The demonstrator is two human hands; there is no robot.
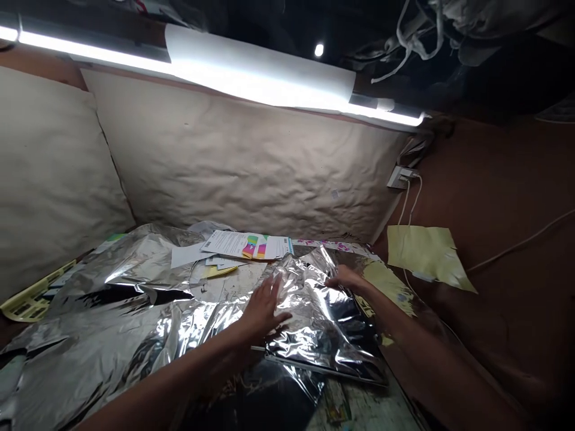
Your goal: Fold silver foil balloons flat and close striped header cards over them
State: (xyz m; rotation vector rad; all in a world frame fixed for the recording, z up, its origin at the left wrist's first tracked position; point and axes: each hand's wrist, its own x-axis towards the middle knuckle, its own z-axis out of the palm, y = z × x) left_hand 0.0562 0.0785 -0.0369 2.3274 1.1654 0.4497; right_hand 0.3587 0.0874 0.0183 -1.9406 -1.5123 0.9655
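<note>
Left hand (263,306) splays loosely over the silver foil (309,320); right hand (349,279) pinches its far-right edge. Probably light, slippery and crease-prone, it should hold best by its edges.

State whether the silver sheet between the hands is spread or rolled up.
Spread, though wrinkled: the silver sheet lies broad and creased, left hand at its left side, right hand at its far right edge.

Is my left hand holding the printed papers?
No, your left hand is spread over the shiny foil; the printed papers lie beyond it.
</note>
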